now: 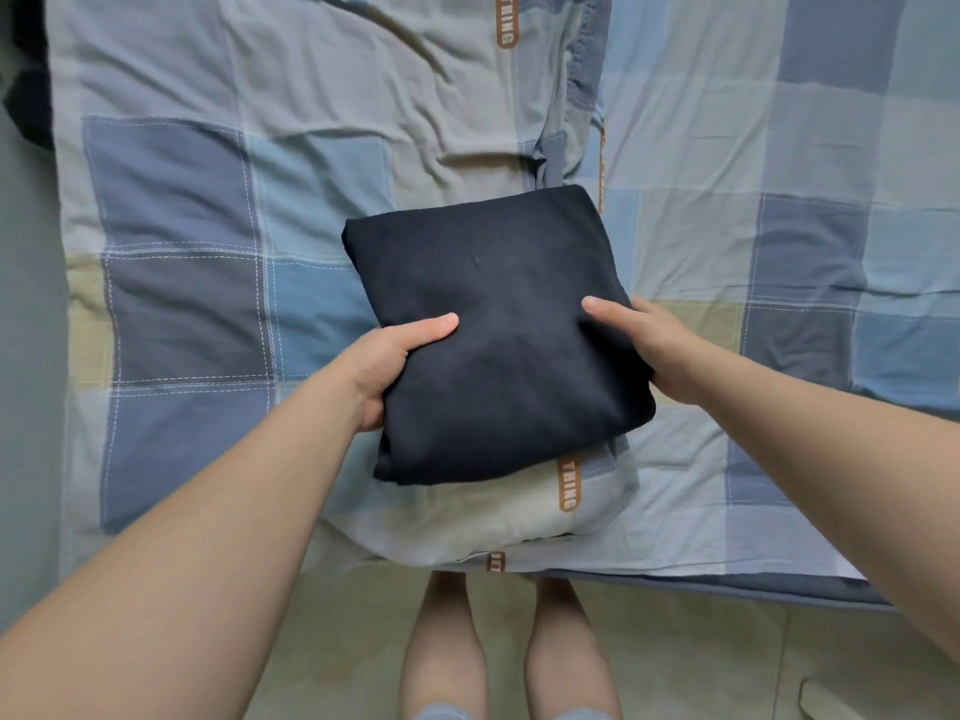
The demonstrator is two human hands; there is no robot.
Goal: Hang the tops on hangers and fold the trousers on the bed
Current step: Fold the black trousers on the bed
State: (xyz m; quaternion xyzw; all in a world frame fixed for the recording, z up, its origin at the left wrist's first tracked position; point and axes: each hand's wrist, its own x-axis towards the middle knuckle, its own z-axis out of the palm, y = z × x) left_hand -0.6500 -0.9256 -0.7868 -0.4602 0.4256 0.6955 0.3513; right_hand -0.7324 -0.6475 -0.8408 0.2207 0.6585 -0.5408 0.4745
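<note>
Both hands, left (395,366) and right (644,345), grip the folded dark trousers (493,335) over the bed (182,210); folding looks done, no tops visible.

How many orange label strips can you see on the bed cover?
4: one at the top middle, one by the bundle's right corner, one below the bundle, one at the bed's near edge. Others may be hidden.

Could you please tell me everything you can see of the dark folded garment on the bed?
The dark folded garment is navy-black, of soft, matte knit-looking cloth, folded into a thick, roughly square bundle with rounded corners. It sits slightly turned over the plaid bedcover, near the bed's front edge. The left hand grips its left side, thumb on top; the right hand grips its right side likewise.
</note>
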